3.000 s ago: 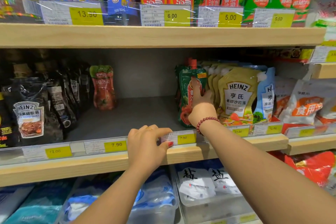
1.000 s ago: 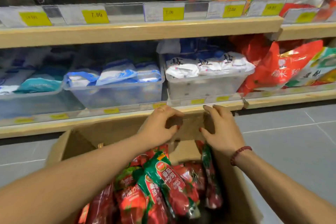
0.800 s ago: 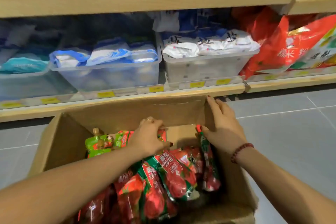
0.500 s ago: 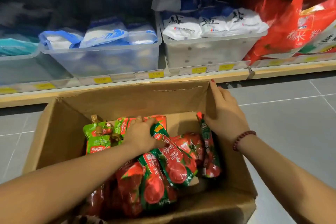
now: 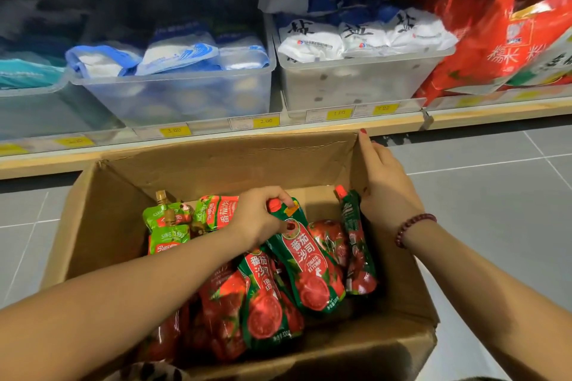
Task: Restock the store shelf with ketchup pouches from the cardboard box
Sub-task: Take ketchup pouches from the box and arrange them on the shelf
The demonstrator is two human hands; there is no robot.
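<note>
An open cardboard box [image 5: 102, 219] stands on the grey floor below the shelves and holds several red-and-green ketchup pouches. My left hand [image 5: 260, 216] reaches into the box and pinches the top of one ketchup pouch [image 5: 309, 266] near its red cap. That pouch lies tilted on the pile. My right hand [image 5: 383, 185] rests flat against the box's right wall with fingers straight, beside an upright pouch [image 5: 356, 241] leaning on that wall. Two lighter green pouches [image 5: 168, 232] stand at the box's back left.
Directly behind the box runs the lowest wooden shelf edge [image 5: 216, 136] with yellow price tags. On it stand clear plastic bins [image 5: 185, 93] of blue-and-white and white bags, and red bags [image 5: 495, 40] at the right. Grey tiled floor [image 5: 495, 195] lies to the right.
My view dropped from the ketchup shelf down to the box. My left hand moved onto the pile and closed on one pouch's top; my right hand stayed at the box's right wall.
</note>
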